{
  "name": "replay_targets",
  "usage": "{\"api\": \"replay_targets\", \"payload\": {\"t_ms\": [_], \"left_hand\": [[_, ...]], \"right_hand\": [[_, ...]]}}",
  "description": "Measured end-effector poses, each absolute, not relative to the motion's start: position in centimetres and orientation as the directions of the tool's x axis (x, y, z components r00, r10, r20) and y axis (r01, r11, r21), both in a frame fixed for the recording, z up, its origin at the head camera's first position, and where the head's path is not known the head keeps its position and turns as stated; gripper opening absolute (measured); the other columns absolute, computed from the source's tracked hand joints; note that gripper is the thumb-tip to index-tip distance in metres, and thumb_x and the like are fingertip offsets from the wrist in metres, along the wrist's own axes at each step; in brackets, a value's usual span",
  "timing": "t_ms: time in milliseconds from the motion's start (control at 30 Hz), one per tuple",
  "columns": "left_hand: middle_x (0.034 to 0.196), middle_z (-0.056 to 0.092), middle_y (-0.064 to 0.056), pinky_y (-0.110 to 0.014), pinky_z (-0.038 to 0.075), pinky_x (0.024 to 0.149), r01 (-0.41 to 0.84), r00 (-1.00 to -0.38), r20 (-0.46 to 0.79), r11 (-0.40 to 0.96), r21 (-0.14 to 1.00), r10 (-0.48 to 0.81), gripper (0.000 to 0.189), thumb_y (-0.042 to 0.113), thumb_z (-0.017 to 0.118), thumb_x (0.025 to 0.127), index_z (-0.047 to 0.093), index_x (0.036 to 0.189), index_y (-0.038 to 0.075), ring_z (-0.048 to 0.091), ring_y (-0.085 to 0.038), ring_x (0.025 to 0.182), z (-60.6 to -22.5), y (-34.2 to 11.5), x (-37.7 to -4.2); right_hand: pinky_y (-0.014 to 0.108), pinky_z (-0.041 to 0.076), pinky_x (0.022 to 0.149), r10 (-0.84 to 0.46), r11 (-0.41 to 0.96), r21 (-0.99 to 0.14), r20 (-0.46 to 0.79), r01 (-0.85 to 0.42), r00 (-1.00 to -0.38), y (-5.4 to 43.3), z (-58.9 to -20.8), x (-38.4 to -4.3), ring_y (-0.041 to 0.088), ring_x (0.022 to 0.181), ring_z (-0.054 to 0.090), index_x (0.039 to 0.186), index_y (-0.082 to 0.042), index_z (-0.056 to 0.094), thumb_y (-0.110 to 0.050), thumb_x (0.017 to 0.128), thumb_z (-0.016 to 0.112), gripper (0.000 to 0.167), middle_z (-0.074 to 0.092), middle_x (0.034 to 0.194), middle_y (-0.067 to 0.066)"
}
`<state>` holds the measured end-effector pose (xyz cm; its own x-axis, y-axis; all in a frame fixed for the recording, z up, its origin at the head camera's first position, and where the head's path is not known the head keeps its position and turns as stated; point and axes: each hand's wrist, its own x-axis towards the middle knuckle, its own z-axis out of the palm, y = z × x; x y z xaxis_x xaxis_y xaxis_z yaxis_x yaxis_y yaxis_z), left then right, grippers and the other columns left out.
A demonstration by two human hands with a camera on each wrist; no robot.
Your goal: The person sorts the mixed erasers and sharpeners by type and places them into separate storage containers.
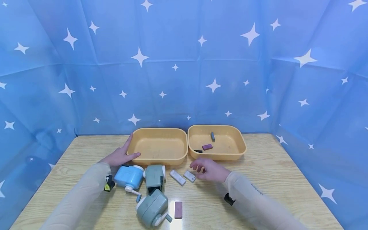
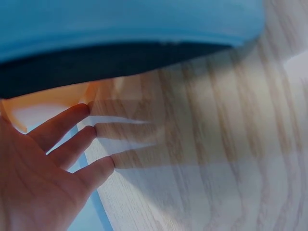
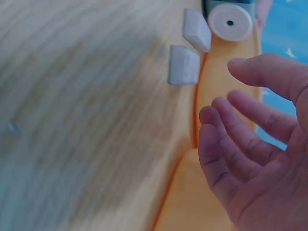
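My left hand (image 1: 120,156) rests at the left end of the left yellow bin (image 1: 158,161), thumb and index finger spread along its rim. In the left wrist view its other fingers (image 2: 72,149) are extended beside the bin. My right hand (image 1: 211,170) hovers in front of the right bin (image 1: 219,156), fingers loosely bent and holding nothing. Near its fingertips lie a small pale grey eraser (image 1: 189,176) and a longer one (image 1: 177,177). Both also show in the right wrist view, beyond the thumb. A blue crank pencil sharpener (image 1: 128,175) stands just below my left hand.
Two grey-green crank sharpeners, one upright (image 1: 154,177) and one tilted (image 1: 152,207), stand at the centre front. A purple eraser (image 1: 178,210) lies beside them. The right bin holds a purple block (image 1: 207,147), a blue-grey block (image 1: 212,136) and a black piece (image 1: 198,151).
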<state>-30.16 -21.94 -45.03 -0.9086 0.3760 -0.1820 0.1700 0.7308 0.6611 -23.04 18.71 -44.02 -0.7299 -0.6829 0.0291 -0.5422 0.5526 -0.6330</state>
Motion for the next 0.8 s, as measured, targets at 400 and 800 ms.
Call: {"api": "replay_targets", "payload": {"t_ms": [400, 800], "left_hand": [[0.144, 0.032, -0.036, -0.06, 0.032, 0.102, 0.207, -0.909, -0.151, 0.734, 0.647, 0.389, 0.102, 0.055, 0.056, 0.092, -0.014, 0.154, 0.013, 0.043, -0.051, 0.124, -45.0, -22.0, -30.1], [0.144, 0.032, -0.036, -0.06, 0.031, 0.103, 0.211, -0.908, -0.146, 0.73, 0.65, 0.392, 0.102, 0.055, 0.056, 0.092, -0.014, 0.154, 0.012, 0.042, -0.051, 0.125, -45.1, -22.1, -30.2]], "right_hand": [[0.029, 0.051, 0.076, -0.681, 0.535, -0.687, -0.007, -0.491, -0.732, 17.2, -45.4, -22.7, 0.02, 0.087, 0.061, 0.121, 0.004, 0.056, -0.001, 0.08, 0.074, 0.045, 0.063, 0.096, 0.007], [0.026, 0.047, 0.074, -0.675, 0.578, -0.635, -0.019, -0.512, -0.738, 16.7, -46.1, -22.8, 0.013, 0.083, 0.053, 0.123, -0.002, 0.058, -0.002, 0.079, 0.074, 0.047, 0.054, 0.095, -0.001]]}}
